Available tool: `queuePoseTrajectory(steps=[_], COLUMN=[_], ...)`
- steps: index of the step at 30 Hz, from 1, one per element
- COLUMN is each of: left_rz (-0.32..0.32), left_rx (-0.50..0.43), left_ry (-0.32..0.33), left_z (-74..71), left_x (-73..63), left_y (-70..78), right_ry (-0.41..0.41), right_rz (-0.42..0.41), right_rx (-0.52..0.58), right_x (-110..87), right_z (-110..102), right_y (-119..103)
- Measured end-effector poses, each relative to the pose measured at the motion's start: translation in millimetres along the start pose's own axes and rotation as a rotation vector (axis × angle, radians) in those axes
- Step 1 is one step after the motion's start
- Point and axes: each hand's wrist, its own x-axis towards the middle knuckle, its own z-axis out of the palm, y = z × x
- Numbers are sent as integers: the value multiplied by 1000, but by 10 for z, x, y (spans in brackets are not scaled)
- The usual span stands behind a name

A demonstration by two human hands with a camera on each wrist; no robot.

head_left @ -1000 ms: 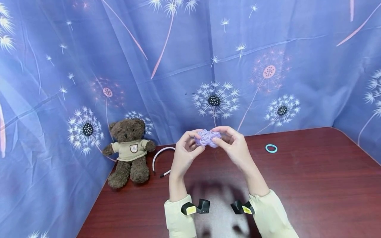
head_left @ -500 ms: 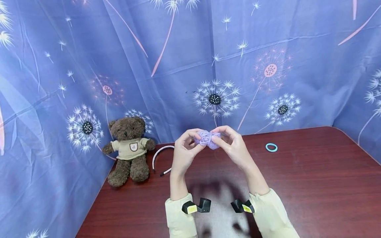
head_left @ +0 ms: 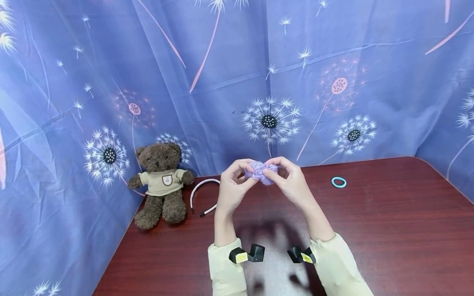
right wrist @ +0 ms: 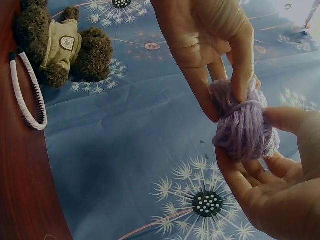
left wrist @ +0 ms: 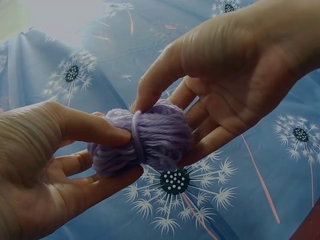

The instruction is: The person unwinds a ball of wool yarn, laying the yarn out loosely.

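Note:
A small bundle of lilac yarn [left wrist: 160,132] is held up above the table between both hands. One strand wraps around its middle and cinches it. My left hand [head_left: 234,185] pinches one end, thumb in front near the cinching strand and fingers behind. At the other end my right hand [head_left: 290,181] grips the bundle, its thumb tip pressed by the same strand. In the right wrist view the yarn [right wrist: 245,125] shows its looped strands, with fingers curled round both ends.
On the reddish-brown table [head_left: 389,230], a brown teddy bear [head_left: 159,185] in a beige shirt sits at the left. Beside it lies a white headband [head_left: 196,190]. A turquoise ring [head_left: 338,182] lies to the right. Behind hangs a blue dandelion-print curtain [head_left: 229,115].
The yarn bundle has turned slightly between the fingers, and the left thumb has shifted toward its middle. The whole scene has shifted a little in the head view; table objects stay put.

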Motion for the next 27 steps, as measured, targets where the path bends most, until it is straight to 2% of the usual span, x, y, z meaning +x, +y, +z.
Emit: queuePoseTrajectory(steps=[9,14,21,27], left_rz=[-31,-66,-103,-62], left_rx=[50,93,43,-29], left_ry=[2,36,141,310], left_z=[9,9,17,21], left_x=[15,27,51,71], left_y=[-26,-49,-63,-61], right_ry=[51,92,142,158], right_rz=[-39,-73,-82,-85], right_rx=[23,29,47,52], right_x=[-2,9,19,31], right_z=[17,37,10,-10], right_y=[-2,4,12,29])
